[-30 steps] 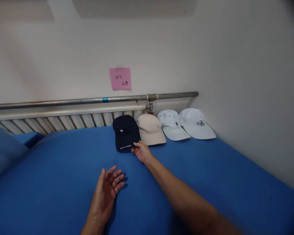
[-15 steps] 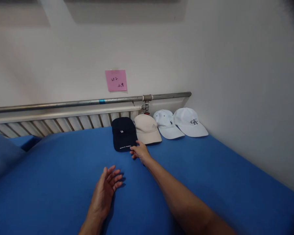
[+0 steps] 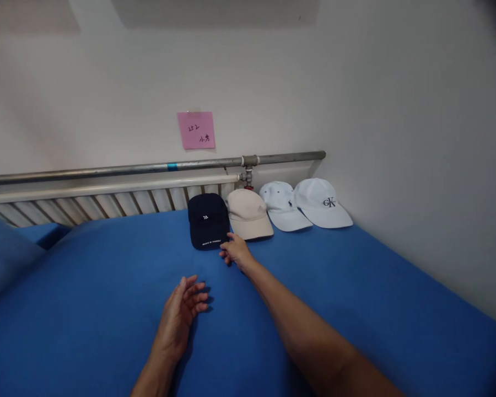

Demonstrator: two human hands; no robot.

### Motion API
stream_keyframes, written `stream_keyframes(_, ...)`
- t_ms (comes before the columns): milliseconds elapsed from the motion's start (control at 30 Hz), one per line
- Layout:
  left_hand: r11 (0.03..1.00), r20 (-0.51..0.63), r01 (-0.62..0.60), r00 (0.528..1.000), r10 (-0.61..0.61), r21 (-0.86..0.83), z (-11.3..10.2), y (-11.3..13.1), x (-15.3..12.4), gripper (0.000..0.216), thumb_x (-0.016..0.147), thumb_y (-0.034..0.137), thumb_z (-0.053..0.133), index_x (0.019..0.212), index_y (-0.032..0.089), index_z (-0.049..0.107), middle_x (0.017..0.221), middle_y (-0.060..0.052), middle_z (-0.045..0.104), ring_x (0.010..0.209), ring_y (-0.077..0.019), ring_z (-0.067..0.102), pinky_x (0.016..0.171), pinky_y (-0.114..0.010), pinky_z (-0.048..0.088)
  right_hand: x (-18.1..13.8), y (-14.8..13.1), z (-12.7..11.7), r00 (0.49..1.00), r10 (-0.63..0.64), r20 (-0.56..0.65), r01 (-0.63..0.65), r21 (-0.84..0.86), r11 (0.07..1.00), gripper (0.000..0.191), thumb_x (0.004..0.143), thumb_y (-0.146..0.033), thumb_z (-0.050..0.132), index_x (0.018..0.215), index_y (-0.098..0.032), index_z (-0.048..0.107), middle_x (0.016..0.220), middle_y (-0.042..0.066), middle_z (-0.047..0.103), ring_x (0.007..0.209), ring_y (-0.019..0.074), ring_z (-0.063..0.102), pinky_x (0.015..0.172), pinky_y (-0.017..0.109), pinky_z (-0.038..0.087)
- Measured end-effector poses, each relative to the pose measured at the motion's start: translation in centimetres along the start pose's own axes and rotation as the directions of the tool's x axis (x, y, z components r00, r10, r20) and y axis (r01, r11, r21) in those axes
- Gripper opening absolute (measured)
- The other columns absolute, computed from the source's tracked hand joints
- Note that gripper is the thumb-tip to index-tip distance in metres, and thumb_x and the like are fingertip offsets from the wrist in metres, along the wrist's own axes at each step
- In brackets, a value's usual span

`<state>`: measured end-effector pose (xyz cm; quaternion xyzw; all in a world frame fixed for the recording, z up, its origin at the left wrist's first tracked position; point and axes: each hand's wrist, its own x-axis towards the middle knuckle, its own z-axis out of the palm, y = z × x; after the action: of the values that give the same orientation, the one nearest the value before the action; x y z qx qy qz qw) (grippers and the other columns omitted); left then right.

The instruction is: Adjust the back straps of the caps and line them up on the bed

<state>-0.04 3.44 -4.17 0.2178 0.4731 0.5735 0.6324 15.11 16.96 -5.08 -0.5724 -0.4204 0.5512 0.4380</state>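
Note:
Four baseball caps stand in a row, brims toward me. The navy cap [image 3: 209, 220], leftmost, has small white lettering on crown and brim. Beside it are a beige cap [image 3: 250, 214], a pale blue-white cap [image 3: 284, 207] and a white cap [image 3: 322, 204] with a dark logo. My right hand [image 3: 236, 251] is at the front right corner of the navy brim, thumb and forefinger around that corner; its other fingers curl below. Nearer me, my left hand [image 3: 182, 309] hovers above the blue sheet [image 3: 107, 309], palm turned inward, fingers spread, holding nothing.
Behind the caps runs a white radiator [image 3: 107, 204] with a metal pipe [image 3: 140, 169] and a valve [image 3: 249, 176]. A pink note [image 3: 197, 130] is taped to the wall. A blue pillow-like bundle [image 3: 6, 256] lies at left; a wall [image 3: 430, 182] borders the right.
The view has tipped down slightly, so everything sits a little differently in it. The navy cap's brim has shifted very slightly back. Both hands keep nearly the same pose.

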Motion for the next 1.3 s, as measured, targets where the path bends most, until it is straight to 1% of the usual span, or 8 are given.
stream_keyframes(233,0.999,0.013,-0.047,0.999,0.047,0.003,0.2,0.1,0.2,0.019,0.095,0.024,0.048,0.103,0.01,0.057,0.082,-0.008,0.067,0.057,-0.0134,0.064,0.05,-0.023,0.053,-3.6,0.0,0.2,0.986,-0.145,-0.083,0.136,-0.107,0.985,0.044,0.074,-0.007,0.052,0.117,-0.016,0.057,0.05,-0.009,0.051,0.033,0.006,0.043,0.032,0.015,0.03)
stream_keyframes(467,0.993,-0.083,-0.115,0.99,0.117,0.02,-0.7,0.8,-0.8,0.007,0.089,0.016,0.056,0.092,0.011,0.059,0.077,-0.007,0.063,0.053,-0.0125,0.061,0.048,-0.022,0.047,-9.5,0.8,-0.1,0.987,-0.161,0.024,0.163,-0.173,0.971,0.025,0.072,-0.016,0.052,0.096,-0.016,0.06,0.057,-0.005,0.053,0.043,0.0081,0.048,0.037,0.017,0.033)
stream_keyframes(733,0.966,-0.295,-0.255,0.927,0.232,-0.041,-6.6,1.3,-5.4,0.018,0.076,-0.003,0.062,0.085,0.012,0.064,0.074,-0.003,0.06,0.055,-0.0097,0.055,0.054,-0.022,0.044,-14.3,2.5,-2.0,0.972,-0.197,0.125,0.231,-0.387,0.893,0.03,0.072,-0.031,0.056,0.096,-0.016,0.064,0.057,-0.001,0.06,0.04,0.0101,0.047,0.043,0.024,0.041)
stream_keyframes(900,0.89,-0.46,-0.37,0.86,0.22,-0.267,-11.9,1.6,-10.8,0.002,0.086,0.016,0.059,0.085,0.014,0.058,0.084,-0.007,0.063,0.073,-0.0145,0.064,0.068,-0.026,0.054,-15.9,2.9,-2.9,0.965,-0.213,0.154,0.257,-0.384,0.887,0.028,0.073,-0.031,0.056,0.095,-0.016,0.065,0.059,0.0,0.061,0.041,0.0104,0.047,0.045,0.025,0.042)
stream_keyframes(1000,0.801,-0.551,-0.451,0.813,0.188,-0.393,-14.9,2.2,-13.9,0.014,0.092,0.029,0.05,0.091,0.015,0.055,0.099,-0.012,0.063,0.091,-0.0174,0.065,0.081,-0.031,0.055,-16.2,3.1,-3.2,0.957,-0.234,0.17,0.283,-0.379,0.881,0.027,0.073,-0.029,0.056,0.095,-0.017,0.066,0.059,0.001,0.062,0.041,0.0108,0.048,0.045,0.025,0.042)
stream_keyframes(1100,0.724,-0.618,-0.523,0.768,0.17,-0.45,-17.4,2.8,-15.9,0.03,0.095,0.04,0.041,0.108,0.016,0.052,0.11,-0.014,0.06,0.101,-0.019,0.063,0.081,-0.032,0.056,-16.4,3.3,-3.5,0.951,-0.253,0.179,0.304,-0.373,0.877,0.027,0.073,-0.029,0.057,0.095,-0.017,0.066,0.06,0.001,0.062,0.041,0.0108,0.049,0.045,0.025,0.042)
stream_keyframes(1200,0.676,-0.668,-0.578,0.725,0.168,-0.457,-18.8,3.4,-16.5,0.033,0.097,0.04,0.034,0.117,0.018,0.05,0.115,-0.014,0.059,0.106,-0.0186,0.062,0.078,-0.031,0.057,-17.0,3.6,-4.0,0.952,-0.251,0.174,0.299,-0.368,0.88,0.024,0.073,-0.029,0.057,0.092,-0.017,0.065,0.057,0.0,0.061,0.04,0.0104,0.048,0.045,0.025,0.042)
stream_keyframes(1300,0.651,-0.69,-0.624,0.694,0.206,-0.432,-18.8,3.5,-16.3,0.026,0.099,0.028,0.032,0.109,0.021,0.055,0.112,-0.009,0.062,0.106,-0.0149,0.061,0.08,-0.028,0.055,-18.0,3.8,-4.5,0.951,-0.245,0.186,0.297,-0.343,0.891,0.021,0.073,-0.028,0.056,0.089,-0.017,0.065,0.056,0.0,0.06,0.042,0.0109,0.049,0.045,0.024,0.042)
